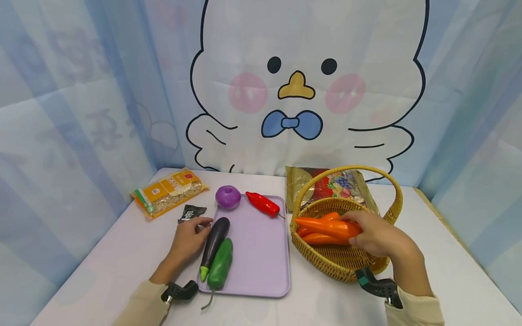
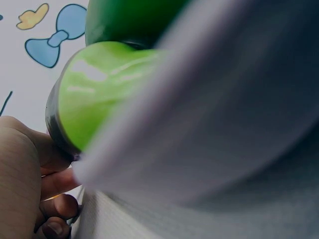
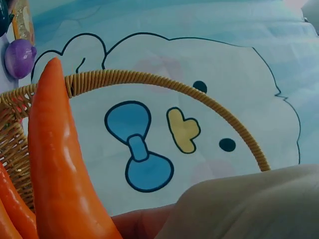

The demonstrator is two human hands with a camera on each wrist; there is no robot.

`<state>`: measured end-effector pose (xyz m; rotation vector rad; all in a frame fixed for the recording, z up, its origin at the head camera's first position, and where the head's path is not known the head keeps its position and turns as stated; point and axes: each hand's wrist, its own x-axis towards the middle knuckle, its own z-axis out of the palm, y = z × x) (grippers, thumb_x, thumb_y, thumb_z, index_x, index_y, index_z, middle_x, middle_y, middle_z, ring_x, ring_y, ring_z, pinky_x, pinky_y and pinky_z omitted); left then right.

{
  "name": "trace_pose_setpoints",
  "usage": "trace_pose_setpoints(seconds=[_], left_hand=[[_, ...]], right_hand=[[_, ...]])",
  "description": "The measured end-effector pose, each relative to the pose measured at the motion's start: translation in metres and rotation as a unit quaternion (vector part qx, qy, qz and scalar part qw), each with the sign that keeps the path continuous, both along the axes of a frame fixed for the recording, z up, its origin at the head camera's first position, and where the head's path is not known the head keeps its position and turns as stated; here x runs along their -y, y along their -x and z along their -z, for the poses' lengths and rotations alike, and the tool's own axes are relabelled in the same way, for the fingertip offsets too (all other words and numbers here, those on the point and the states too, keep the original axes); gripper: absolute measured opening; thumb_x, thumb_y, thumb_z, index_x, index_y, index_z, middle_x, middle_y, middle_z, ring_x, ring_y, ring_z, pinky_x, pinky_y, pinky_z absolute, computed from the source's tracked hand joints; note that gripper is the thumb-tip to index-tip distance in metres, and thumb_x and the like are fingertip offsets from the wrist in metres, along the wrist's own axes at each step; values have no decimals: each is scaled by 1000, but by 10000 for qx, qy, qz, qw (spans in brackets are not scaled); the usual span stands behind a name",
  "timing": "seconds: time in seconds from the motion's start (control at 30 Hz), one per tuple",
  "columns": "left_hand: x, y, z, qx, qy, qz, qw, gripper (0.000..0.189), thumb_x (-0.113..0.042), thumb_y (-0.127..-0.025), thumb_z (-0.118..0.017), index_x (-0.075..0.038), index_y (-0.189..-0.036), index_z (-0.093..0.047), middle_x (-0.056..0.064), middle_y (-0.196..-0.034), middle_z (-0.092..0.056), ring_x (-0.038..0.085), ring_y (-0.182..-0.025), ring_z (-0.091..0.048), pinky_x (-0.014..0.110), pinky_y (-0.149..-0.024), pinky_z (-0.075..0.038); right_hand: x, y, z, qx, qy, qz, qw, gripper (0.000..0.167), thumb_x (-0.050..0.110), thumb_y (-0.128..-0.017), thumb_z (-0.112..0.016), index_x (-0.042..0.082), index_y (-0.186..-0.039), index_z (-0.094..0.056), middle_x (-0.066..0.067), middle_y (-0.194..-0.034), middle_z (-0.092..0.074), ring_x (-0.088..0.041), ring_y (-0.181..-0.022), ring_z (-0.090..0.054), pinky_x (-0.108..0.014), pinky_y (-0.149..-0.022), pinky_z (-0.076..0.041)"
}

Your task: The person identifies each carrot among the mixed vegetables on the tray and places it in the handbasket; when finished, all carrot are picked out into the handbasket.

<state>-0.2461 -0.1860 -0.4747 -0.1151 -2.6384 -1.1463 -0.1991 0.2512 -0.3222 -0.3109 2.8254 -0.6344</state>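
My right hand (image 1: 373, 233) grips an orange carrot (image 1: 322, 226) by its thick end, its tip pointing left over the wicker basket (image 1: 326, 265). More carrots (image 1: 320, 239) lie in the basket beneath it. The held carrot (image 3: 60, 164) stands large in the right wrist view. My left hand (image 1: 189, 237) rests at the left edge of the lilac tray (image 1: 261, 253), fingers loosely bent beside the eggplant (image 1: 216, 240). In the left wrist view the fingertips (image 2: 60, 181) are right at the tray rim. Next to the eggplant lies a green pepper (image 1: 220, 265), its stem hanging past the tray's front edge.
A red chili pepper (image 1: 263, 204) lies at the tray's back right, with a purple onion (image 1: 228, 197) at its back left corner. A small black packet (image 1: 191, 212) and a yellow grain bag (image 1: 169, 192) lie farther left. Behind the basket is a gold-and-red bag (image 1: 303, 185).
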Motion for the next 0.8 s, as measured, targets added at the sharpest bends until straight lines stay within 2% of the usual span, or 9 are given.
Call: trace_pose_setpoints(seconds=[0.47, 0.7, 0.8], left_hand=[[0, 1, 0, 154, 14, -42, 9999, 30, -8, -91, -67, -6, -120, -73, 7, -101, -73, 15, -74, -54, 29, -69, -44], [-1, 1, 0, 169, 13, -46, 9998, 30, -8, -91, -67, -7, -120, -73, 8, -102, -73, 16, -75, -55, 30, -70, -44], [0, 1, 0, 183, 10, -64, 9998, 30, -8, -91, -66, -7, -120, -73, 8, -102, -73, 16, -75, -54, 30, -70, -44]], right_hand=[[-9, 10, 9, 349, -243, 210, 9989, 48, -2, -78, -78, 3, -125, -68, -15, -108, -61, -31, -93, -52, -43, -78, -49], [-11, 15, 17, 501, -478, 262, 9973, 48, -1, -78, -79, 5, -125, -69, -19, -113, -61, -34, -97, -52, -52, -85, -49], [-11, 17, 20, 571, -479, 322, 9967, 48, -2, -77, -78, 5, -124, -69, -18, -110, -61, -32, -94, -52, -49, -81, -50]])
